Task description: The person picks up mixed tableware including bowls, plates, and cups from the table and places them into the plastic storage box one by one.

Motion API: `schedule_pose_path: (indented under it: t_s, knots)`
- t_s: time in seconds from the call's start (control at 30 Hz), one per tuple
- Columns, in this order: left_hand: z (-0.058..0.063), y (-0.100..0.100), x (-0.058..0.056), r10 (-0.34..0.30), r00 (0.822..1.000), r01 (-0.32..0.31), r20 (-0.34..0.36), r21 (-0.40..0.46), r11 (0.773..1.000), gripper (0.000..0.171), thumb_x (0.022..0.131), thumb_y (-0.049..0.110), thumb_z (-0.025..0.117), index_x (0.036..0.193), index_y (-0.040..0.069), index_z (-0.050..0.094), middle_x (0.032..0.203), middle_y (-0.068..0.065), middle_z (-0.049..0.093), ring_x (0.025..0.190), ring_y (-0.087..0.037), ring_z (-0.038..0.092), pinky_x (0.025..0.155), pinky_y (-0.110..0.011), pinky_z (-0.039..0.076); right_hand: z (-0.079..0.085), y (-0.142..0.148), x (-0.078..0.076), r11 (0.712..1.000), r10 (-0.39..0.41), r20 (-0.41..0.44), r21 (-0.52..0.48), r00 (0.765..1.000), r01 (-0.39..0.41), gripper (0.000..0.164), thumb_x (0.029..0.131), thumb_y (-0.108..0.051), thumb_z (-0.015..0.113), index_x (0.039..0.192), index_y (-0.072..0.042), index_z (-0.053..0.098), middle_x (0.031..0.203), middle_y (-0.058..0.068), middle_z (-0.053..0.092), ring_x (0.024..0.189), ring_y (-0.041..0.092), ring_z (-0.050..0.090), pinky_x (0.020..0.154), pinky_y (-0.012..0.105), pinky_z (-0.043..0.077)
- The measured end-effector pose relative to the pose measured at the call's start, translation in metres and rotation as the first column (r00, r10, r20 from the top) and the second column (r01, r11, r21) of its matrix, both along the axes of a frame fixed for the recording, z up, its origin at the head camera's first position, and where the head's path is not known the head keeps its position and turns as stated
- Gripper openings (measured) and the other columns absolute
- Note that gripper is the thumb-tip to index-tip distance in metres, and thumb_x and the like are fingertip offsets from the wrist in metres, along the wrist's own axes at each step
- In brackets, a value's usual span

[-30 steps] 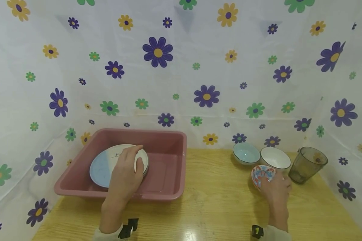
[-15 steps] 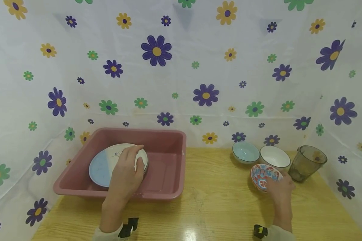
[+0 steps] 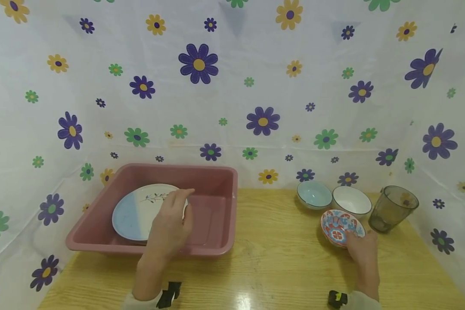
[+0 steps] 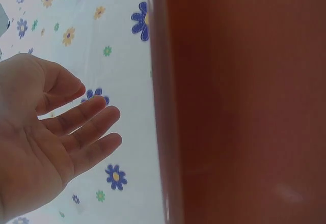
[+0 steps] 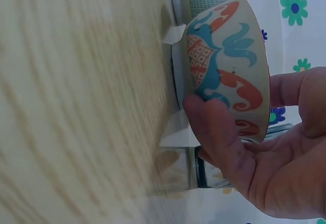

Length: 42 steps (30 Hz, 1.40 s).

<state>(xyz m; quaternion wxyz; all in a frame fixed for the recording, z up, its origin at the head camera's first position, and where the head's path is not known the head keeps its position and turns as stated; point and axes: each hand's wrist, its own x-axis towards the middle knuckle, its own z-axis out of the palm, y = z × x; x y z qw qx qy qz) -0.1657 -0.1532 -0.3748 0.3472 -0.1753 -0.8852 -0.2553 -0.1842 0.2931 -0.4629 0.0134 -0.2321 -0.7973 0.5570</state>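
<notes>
In the head view my left hand (image 3: 170, 228) hovers over the right side of a blue-and-cream plate (image 3: 133, 217) with a twig design. That plate lies in a pink plastic tub (image 3: 227, 215). The left wrist view shows the same hand (image 4: 66, 127) with loosely bent fingers and nothing in its grasp. On the right, my other hand (image 3: 364, 252) grips a small red-and-blue patterned bowl (image 3: 335, 221) by its near right rim. From the right wrist, the thumb goes over the rim and the fingers (image 5: 219, 127) support the outer wall of the bowl (image 5: 229, 46), close over the table.
Behind the patterned bowl stand a light blue bowl (image 3: 314, 194) and a white bowl (image 3: 351, 200). A smoky glass mug (image 3: 393, 209) is just right of them. The wooden table (image 3: 271, 258) meets a flowered white curtain (image 3: 232, 94) at the back and sides.
My left hand has shifted right, uncovering more of the plate's twig design. My right hand has slid down and right along the patterned bowl's rim, showing more of its inside.
</notes>
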Motion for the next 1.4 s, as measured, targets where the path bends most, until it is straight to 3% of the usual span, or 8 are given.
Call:
schedule_pose_path:
  t_s: [0.07, 0.27, 0.47, 0.73, 0.93, 1.17, 1.4]
  knots:
    - [-0.001, 0.005, 0.000, -0.025, 1.000, 0.025, 0.003, -0.011, 1.000, 0.034, 0.089, -0.004, 0.063, 0.123, -0.001, 0.060, 0.116, -0.018, 0.062, 0.105, -0.031, 0.062, 0.085, -0.045, 0.057, -0.002, 0.003, -0.001, 0.999, 0.023, -0.003, -0.049, 1.000, -0.023, 0.073, 0.101, -0.018, 0.041, 0.146, 0.022, 0.000, 0.114, 0.032, 0.044, 0.069, 0.022, 0.064, 0.061, 0.039, 0.060]
    - [-0.005, 0.019, 0.000, -0.076, 0.997, 0.077, 0.017, -0.051, 0.996, 0.032, 0.090, -0.002, 0.061, 0.122, 0.000, 0.061, 0.113, -0.015, 0.062, 0.102, -0.029, 0.061, 0.084, -0.041, 0.057, -0.003, 0.007, -0.002, 0.980, 0.057, -0.001, -0.190, 0.998, -0.057, 0.060, 0.102, -0.014, 0.031, 0.146, 0.021, 0.011, 0.087, 0.012, 0.061, 0.062, 0.015, 0.067, 0.058, 0.033, 0.060]
    - [-0.009, 0.031, 0.000, -0.096, 0.993, 0.103, 0.065, -0.123, 0.987, 0.034, 0.089, -0.002, 0.062, 0.123, -0.001, 0.061, 0.112, -0.016, 0.061, 0.100, -0.030, 0.062, 0.087, -0.043, 0.055, 0.000, 0.007, 0.000, 0.960, 0.069, -0.027, -0.269, 0.997, -0.074, 0.057, 0.103, -0.010, 0.024, 0.148, 0.019, 0.007, 0.074, 0.004, 0.061, 0.057, 0.014, 0.067, 0.055, 0.030, 0.059]
    - [-0.016, 0.041, 0.002, -0.106, 0.984, 0.132, 0.143, -0.190, 0.973, 0.032, 0.090, 0.001, 0.064, 0.121, -0.001, 0.061, 0.114, -0.016, 0.060, 0.099, -0.032, 0.062, 0.085, -0.044, 0.055, 0.000, 0.008, 0.001, 0.954, 0.080, -0.038, -0.287, 0.996, -0.088, 0.057, 0.103, -0.006, 0.022, 0.150, 0.018, 0.000, 0.079, 0.008, 0.064, 0.063, 0.018, 0.070, 0.059, 0.032, 0.060]
    - [-0.020, 0.045, 0.003, -0.079, 0.971, 0.133, 0.227, -0.235, 0.963, 0.027, 0.092, 0.002, 0.061, 0.119, 0.001, 0.061, 0.113, -0.016, 0.060, 0.101, -0.032, 0.061, 0.086, -0.043, 0.055, 0.000, 0.008, 0.003, 0.955, 0.075, -0.056, -0.284, 0.996, -0.088, 0.058, 0.099, -0.001, 0.020, 0.151, 0.016, 0.001, 0.083, 0.010, 0.064, 0.063, 0.019, 0.070, 0.062, 0.033, 0.061]
    - [-0.024, 0.046, 0.003, -0.087, 0.958, 0.159, 0.274, -0.255, 0.954, 0.024, 0.090, 0.000, 0.062, 0.114, 0.003, 0.061, 0.108, -0.015, 0.060, 0.095, -0.032, 0.061, 0.080, -0.045, 0.056, 0.000, 0.009, 0.003, 0.956, 0.051, -0.039, -0.286, 0.998, -0.060, 0.059, 0.098, 0.000, 0.021, 0.152, 0.015, 0.000, 0.089, 0.012, 0.063, 0.064, 0.018, 0.070, 0.063, 0.034, 0.061]
    - [-0.025, 0.051, 0.004, -0.080, 0.939, 0.176, 0.335, -0.267, 0.948, 0.026, 0.091, 0.003, 0.063, 0.116, 0.003, 0.061, 0.111, -0.017, 0.060, 0.099, -0.033, 0.061, 0.082, -0.045, 0.056, -0.001, 0.009, 0.004, 0.959, 0.030, -0.033, -0.282, 0.999, -0.038, 0.059, 0.098, 0.000, 0.022, 0.151, 0.015, 0.002, 0.096, 0.015, 0.062, 0.065, 0.017, 0.071, 0.064, 0.034, 0.061]
